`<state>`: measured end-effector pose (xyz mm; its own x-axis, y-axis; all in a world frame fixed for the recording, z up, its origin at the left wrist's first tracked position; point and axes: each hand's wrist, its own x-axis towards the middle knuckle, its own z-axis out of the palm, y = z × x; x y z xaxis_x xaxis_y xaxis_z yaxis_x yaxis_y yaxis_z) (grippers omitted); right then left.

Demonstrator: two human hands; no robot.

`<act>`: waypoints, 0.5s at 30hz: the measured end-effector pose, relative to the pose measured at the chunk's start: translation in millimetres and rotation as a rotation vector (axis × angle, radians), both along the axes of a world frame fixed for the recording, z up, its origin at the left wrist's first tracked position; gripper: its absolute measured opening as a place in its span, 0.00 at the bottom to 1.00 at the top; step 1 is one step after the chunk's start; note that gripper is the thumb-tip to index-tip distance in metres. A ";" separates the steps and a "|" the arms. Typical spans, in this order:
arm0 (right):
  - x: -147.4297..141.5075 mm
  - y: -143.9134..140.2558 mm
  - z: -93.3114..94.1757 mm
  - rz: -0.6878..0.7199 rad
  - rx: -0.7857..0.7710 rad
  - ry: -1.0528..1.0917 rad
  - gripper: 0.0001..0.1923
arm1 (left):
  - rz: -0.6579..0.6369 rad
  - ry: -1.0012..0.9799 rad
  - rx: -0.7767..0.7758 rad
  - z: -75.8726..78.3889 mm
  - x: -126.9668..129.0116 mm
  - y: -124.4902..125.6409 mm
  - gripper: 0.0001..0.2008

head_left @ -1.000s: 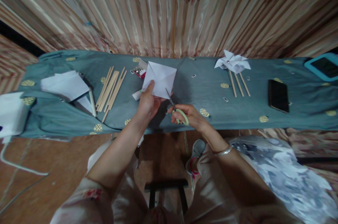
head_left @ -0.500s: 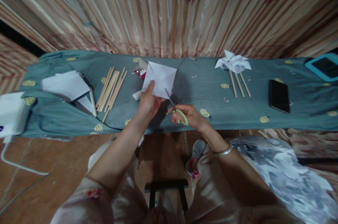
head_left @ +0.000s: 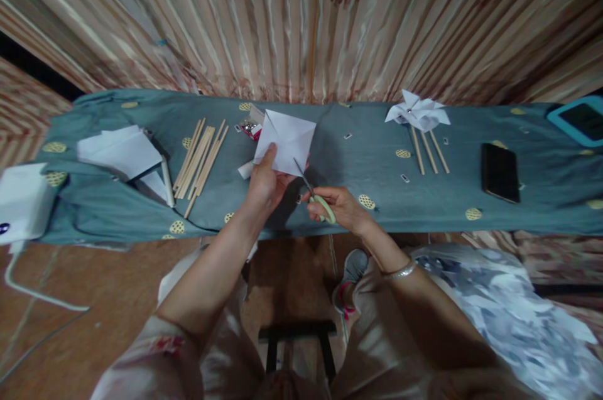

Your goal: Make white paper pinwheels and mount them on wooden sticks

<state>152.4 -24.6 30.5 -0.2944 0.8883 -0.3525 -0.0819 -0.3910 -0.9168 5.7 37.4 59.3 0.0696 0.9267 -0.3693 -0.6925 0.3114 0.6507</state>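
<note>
Pinching white paper square [head_left: 288,139], left hand [head_left: 264,185]; right hand [head_left: 340,208] clamped on green-handled scissors [head_left: 316,197].

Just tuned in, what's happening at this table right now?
A person sits at a table covered in a blue-grey cloth. The left hand holds up a creased white paper square, and the right hand works green-handled scissors, blades at the paper's lower edge. A loose bundle of wooden sticks lies to the left, beside a pile of white sheets. To the right sit a finished paper pinwheel and a dark phone.
</note>
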 end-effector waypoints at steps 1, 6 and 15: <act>-0.3 0.0 0.2 -0.007 -0.008 -0.001 0.26 | -0.001 0.004 -0.004 -0.3 -0.2 0.1 0.18; -1.3 0.7 1.4 -0.022 -0.021 -0.005 0.26 | -0.001 0.009 0.004 -2.0 -1.2 0.9 0.20; -0.6 0.3 0.6 -0.026 -0.013 -0.016 0.25 | -0.015 0.006 0.019 -2.9 -0.2 -0.8 0.17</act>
